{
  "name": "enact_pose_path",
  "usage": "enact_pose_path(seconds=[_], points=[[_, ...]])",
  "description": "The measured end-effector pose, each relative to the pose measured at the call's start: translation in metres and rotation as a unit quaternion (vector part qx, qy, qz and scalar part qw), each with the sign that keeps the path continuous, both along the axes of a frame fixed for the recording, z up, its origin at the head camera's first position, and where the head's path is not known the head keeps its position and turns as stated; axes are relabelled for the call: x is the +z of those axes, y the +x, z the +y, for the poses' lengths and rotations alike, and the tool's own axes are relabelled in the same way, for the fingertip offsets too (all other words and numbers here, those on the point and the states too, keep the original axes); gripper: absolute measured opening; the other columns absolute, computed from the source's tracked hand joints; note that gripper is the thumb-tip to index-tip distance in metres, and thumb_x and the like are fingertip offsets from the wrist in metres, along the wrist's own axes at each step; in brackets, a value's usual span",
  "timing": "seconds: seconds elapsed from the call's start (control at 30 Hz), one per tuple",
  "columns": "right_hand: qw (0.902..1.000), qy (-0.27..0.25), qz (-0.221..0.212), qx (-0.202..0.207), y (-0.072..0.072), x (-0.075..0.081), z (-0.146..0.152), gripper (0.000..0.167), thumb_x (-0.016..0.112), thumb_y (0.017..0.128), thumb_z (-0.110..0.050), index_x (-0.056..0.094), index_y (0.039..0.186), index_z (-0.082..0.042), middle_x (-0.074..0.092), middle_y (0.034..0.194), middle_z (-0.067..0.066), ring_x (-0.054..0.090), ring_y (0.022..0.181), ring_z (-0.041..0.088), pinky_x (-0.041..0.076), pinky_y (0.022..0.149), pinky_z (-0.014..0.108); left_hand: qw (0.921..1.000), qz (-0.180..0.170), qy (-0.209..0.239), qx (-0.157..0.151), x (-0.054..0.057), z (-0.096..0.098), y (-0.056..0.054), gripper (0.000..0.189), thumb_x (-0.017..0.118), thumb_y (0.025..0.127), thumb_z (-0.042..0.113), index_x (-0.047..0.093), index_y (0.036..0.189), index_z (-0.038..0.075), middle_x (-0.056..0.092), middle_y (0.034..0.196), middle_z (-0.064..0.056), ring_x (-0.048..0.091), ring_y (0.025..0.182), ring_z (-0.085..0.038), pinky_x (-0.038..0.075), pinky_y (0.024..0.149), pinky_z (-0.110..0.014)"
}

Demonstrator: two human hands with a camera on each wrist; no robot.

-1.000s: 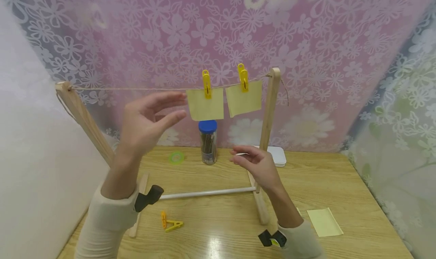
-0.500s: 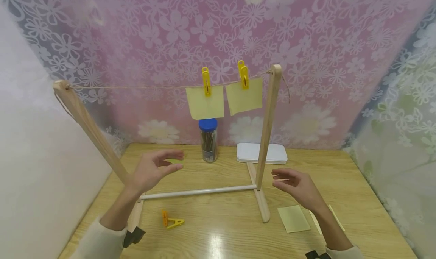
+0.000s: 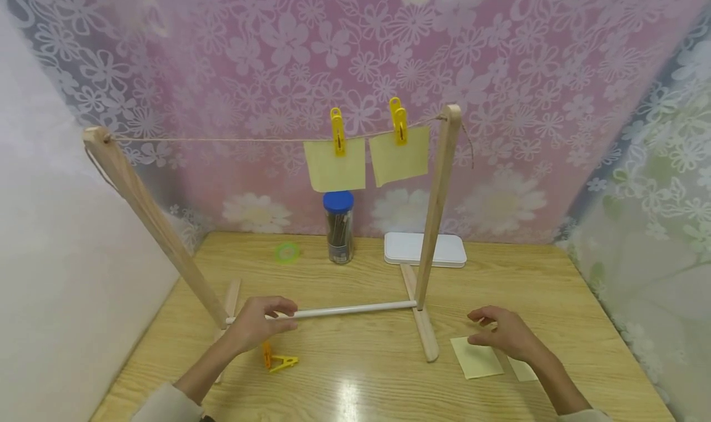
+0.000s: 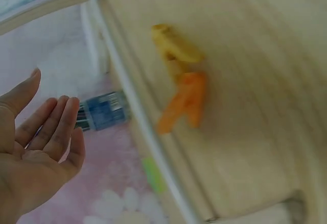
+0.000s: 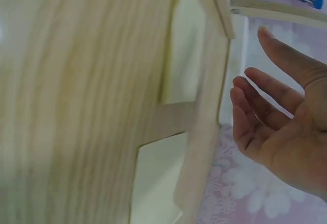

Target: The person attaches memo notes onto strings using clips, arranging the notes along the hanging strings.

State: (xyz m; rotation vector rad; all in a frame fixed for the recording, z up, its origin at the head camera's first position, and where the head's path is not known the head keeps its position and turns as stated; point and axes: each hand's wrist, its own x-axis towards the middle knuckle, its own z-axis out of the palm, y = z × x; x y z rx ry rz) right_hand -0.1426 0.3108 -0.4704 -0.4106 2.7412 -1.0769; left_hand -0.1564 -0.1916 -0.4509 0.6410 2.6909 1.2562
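At the centre of the frame, a clear jar [image 3: 340, 232] with a blue lid holds dark, slender items. Right of it lies a closed white case [image 3: 447, 249], its contents hidden; the right wooden post [image 3: 437, 206] crosses in front of it. A green ring [image 3: 279, 253] lies left of the jar on the table [image 3: 355, 351]. Across the upper part, a string [image 3: 222, 140] bears two yellow sheets, each under a yellow clip. The left hand [image 3: 258, 324], lower left of centre, hides part of the white rod [image 3: 355, 310]; its fingers are loosely bent and hold nothing. Just below them lie an orange clip [image 3: 267, 356] and a yellow clip [image 3: 286, 363], touching or nearly so. The right hand [image 3: 504, 334], lower right, is likewise relaxed and bare, its fingers over the upper edge of a loose sheet [image 3: 479, 363]; another sheet [image 3: 522, 371] lies partly under the forearm.
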Motion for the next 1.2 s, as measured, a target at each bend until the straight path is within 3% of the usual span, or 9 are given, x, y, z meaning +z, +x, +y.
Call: enact_pose_path(seconds=[0.2, 0.4, 0.6, 0.83, 0.97, 1.07, 1.13, 1.2], points=[[0.9983, 0.04, -0.036, -0.022, -0.001, -0.01, 0.007, 0.06, 0.084, 0.066, -0.025, 0.061, 0.114, 0.003, 0.061, 0.113, 0.018, 0.056, 0.089, 0.023, 0.051, 0.07, 0.036, 0.9988, -0.03, -0.025, -0.028, -0.031, -0.002, 0.008, 0.039, 0.073, 0.082, 0.027, 0.066, 0.11, 0.001, 0.07, 0.106, -0.01, 0.064, 0.097, -0.026, 0.052, 0.083, -0.043], [0.9958, 0.053, -0.069, -0.026, -0.002, -0.017, 0.01, 0.058, 0.086, 0.062, -0.023, 0.062, 0.109, 0.001, 0.063, 0.108, 0.015, 0.058, 0.09, 0.024, 0.053, 0.074, 0.042, 0.997, -0.048, -0.051, -0.033, -0.047, -0.002, 0.016, 0.04, 0.079, 0.075, 0.024, 0.067, 0.106, 0.001, 0.07, 0.105, -0.012, 0.063, 0.1, -0.031, 0.051, 0.088, -0.054], [0.9958, 0.05, -0.071, -0.028, 0.001, -0.021, 0.011, 0.059, 0.087, 0.059, -0.021, 0.061, 0.108, 0.001, 0.062, 0.108, 0.016, 0.058, 0.094, 0.027, 0.053, 0.078, 0.047, 0.9945, -0.014, -0.098, -0.034, -0.054, -0.001, 0.022, 0.048, 0.083, 0.067, 0.027, 0.068, 0.104, 0.002, 0.07, 0.105, -0.012, 0.064, 0.101, -0.033, 0.05, 0.09, -0.053], [0.9964, 0.065, -0.051, -0.019, 0.001, -0.024, 0.009, 0.056, 0.088, 0.055, -0.017, 0.06, 0.101, 0.0, 0.06, 0.108, 0.018, 0.058, 0.098, 0.032, 0.051, 0.083, 0.053, 0.983, 0.057, -0.173, -0.024, -0.06, -0.003, 0.025, 0.044, 0.086, 0.061, 0.032, 0.071, 0.096, 0.011, 0.071, 0.097, 0.0, 0.064, 0.093, -0.02, 0.038, 0.085, -0.041], [0.9968, 0.064, -0.048, -0.006, 0.001, -0.023, 0.009, 0.054, 0.087, 0.057, -0.017, 0.059, 0.099, 0.0, 0.057, 0.093, 0.009, 0.053, 0.086, 0.023, 0.051, 0.074, 0.035, 0.9825, 0.052, -0.177, -0.025, -0.059, -0.002, 0.027, 0.031, 0.085, 0.064, 0.025, 0.071, 0.09, 0.014, 0.07, 0.09, 0.005, 0.06, 0.086, -0.014, 0.034, 0.083, -0.041], [0.997, 0.055, -0.054, -0.003, 0.001, -0.024, 0.009, 0.051, 0.087, 0.059, -0.015, 0.058, 0.098, 0.001, 0.046, 0.079, 0.005, 0.043, 0.073, 0.016, 0.04, 0.061, 0.023, 0.9828, 0.046, -0.177, -0.026, -0.059, -0.003, 0.028, 0.023, 0.084, 0.068, 0.019, 0.07, 0.086, 0.015, 0.068, 0.086, 0.007, 0.058, 0.084, -0.012, 0.035, 0.083, -0.044], [0.9968, 0.052, -0.061, -0.007, 0.001, -0.024, 0.009, 0.048, 0.087, 0.059, -0.014, 0.058, 0.095, -0.001, 0.043, 0.077, 0.004, 0.04, 0.071, 0.015, 0.035, 0.058, 0.022, 0.9829, 0.047, -0.176, -0.026, -0.059, -0.003, 0.028, 0.021, 0.083, 0.068, 0.017, 0.07, 0.085, 0.015, 0.068, 0.085, 0.007, 0.058, 0.083, -0.011, 0.035, 0.083, -0.045], [0.9965, 0.054, -0.062, -0.011, 0.001, -0.024, 0.009, 0.046, 0.087, 0.059, -0.014, 0.058, 0.092, -0.002, 0.045, 0.08, 0.005, 0.042, 0.073, 0.017, 0.039, 0.062, 0.025, 0.9829, 0.052, -0.175, -0.025, -0.06, -0.003, 0.028, 0.02, 0.083, 0.069, 0.016, 0.07, 0.084, 0.015, 0.068, 0.084, 0.008, 0.058, 0.082, -0.01, 0.035, 0.081, -0.042]])
